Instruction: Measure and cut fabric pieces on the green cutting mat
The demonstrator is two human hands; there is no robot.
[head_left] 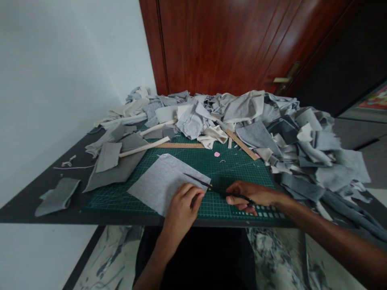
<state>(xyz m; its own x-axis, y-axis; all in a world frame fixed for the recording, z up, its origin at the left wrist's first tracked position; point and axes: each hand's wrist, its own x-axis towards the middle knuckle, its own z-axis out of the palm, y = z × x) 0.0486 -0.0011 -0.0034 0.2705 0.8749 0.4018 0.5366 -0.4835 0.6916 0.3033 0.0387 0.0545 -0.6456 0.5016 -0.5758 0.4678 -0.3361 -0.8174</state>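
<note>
A light grey square of fabric lies turned cornerwise on a green cutting mat. My left hand is at the fabric's lower right edge, its fingers curled and the thumb and fingertips pinching there. Black-handled scissors are in my right hand, with fingers wrapped through the handles. Their dark blades point left, and one blade lies across the fabric's right corner. The lower blade is partly hidden near my left fingers.
Heaped grey and cream fabric scraps cover the back and right of the table. Two wooden rulers, one lying flat across and one slanted, rest on the mat. Folded grey pieces lie at left. A pink chip sits mid-mat.
</note>
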